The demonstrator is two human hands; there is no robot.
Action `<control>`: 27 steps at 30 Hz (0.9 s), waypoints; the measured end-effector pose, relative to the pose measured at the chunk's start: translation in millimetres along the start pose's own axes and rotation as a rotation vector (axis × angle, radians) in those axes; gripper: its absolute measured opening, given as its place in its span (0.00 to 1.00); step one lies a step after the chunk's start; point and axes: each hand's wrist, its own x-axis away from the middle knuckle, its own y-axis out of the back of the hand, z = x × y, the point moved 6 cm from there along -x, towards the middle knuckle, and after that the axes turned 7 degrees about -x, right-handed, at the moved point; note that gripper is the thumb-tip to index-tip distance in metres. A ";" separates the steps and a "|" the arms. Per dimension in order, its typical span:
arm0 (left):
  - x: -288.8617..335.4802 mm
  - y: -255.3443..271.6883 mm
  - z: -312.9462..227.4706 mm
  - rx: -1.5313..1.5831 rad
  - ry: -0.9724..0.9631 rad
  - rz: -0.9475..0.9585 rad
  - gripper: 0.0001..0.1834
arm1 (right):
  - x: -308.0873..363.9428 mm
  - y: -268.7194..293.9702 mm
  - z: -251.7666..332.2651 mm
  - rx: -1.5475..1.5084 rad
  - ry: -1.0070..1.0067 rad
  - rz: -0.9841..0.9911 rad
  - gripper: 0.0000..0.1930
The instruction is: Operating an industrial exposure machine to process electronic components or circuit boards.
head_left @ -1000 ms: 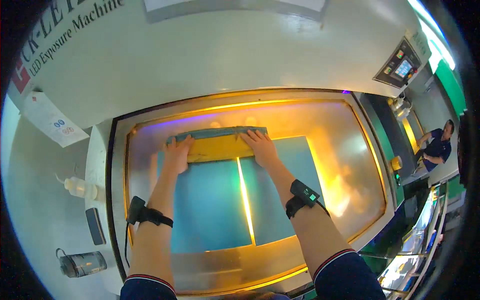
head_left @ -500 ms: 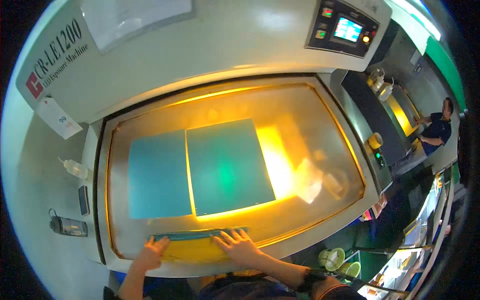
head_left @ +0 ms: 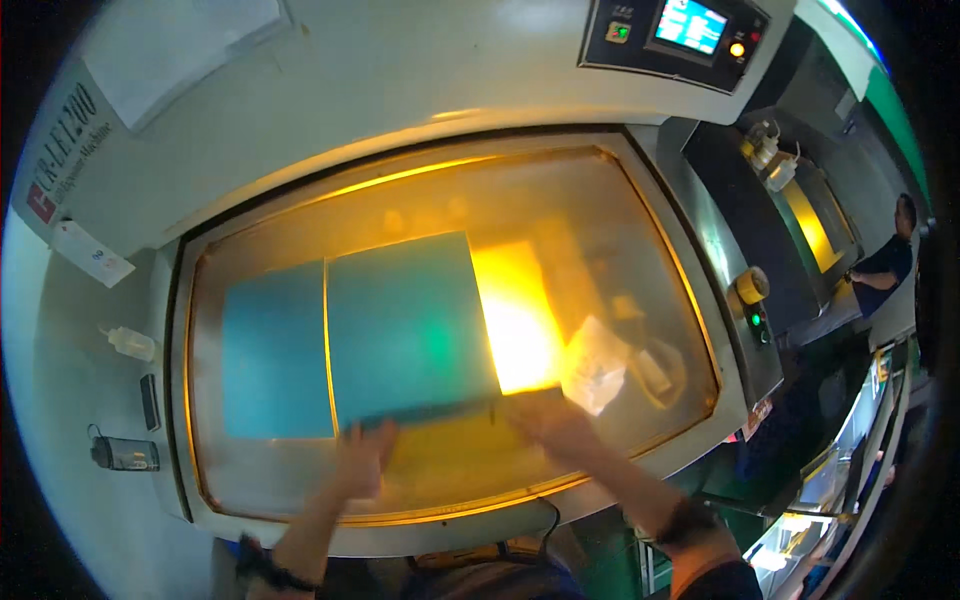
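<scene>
My left hand (head_left: 366, 455) and my right hand (head_left: 545, 422) grip the two ends of a yellow sheet (head_left: 455, 448) with a dark far edge. Motion blurs the fingers and the sheet. It hangs over the near part of the glass bed (head_left: 420, 495) of a large machine, its far edge overlapping the near edge of the right teal panel (head_left: 405, 325). A left teal panel (head_left: 275, 350) lies flat beside that one, with a thin bright gap between them. To the right of the panels, a patch of the bed glows bright yellow.
A crumpled white cloth (head_left: 597, 372) lies right of the glow. Along the left ledge are a squeeze bottle (head_left: 130, 342), a phone (head_left: 150, 402) and a drinking bottle (head_left: 125, 453). A yellow tape roll (head_left: 752, 285) sits right; a person (head_left: 882, 270) works at another bench.
Both hands have lifted the yellow sheet from the bed's near edge and moved it away from me and to the right. My view has shifted slightly. The teal panels stay in place.
</scene>
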 end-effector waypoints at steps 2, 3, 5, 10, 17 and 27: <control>-94.2 25.1 77.1 0.258 0.093 0.040 0.44 | -104.5 14.0 -75.5 -0.068 -0.115 0.119 0.23; -136.8 56.2 101.1 0.286 0.016 -0.032 0.45 | -146.9 24.1 -112.6 -0.085 -0.077 0.085 0.27; -220.1 99.5 135.1 0.116 0.122 -0.136 0.45 | -222.0 33.9 -169.3 0.011 -0.208 0.122 0.30; -312.9 148.9 217.2 -0.055 0.248 -0.363 0.44 | -345.5 14.1 -233.4 0.258 -0.203 -0.034 0.32; -277.8 136.2 185.3 -0.040 0.212 -0.374 0.45 | -299.4 10.2 -213.4 0.293 -0.174 -0.129 0.27; 39.5 -30.0 -66.5 0.098 0.009 0.214 0.47 | 98.6 3.3 -26.8 0.015 0.201 0.113 0.27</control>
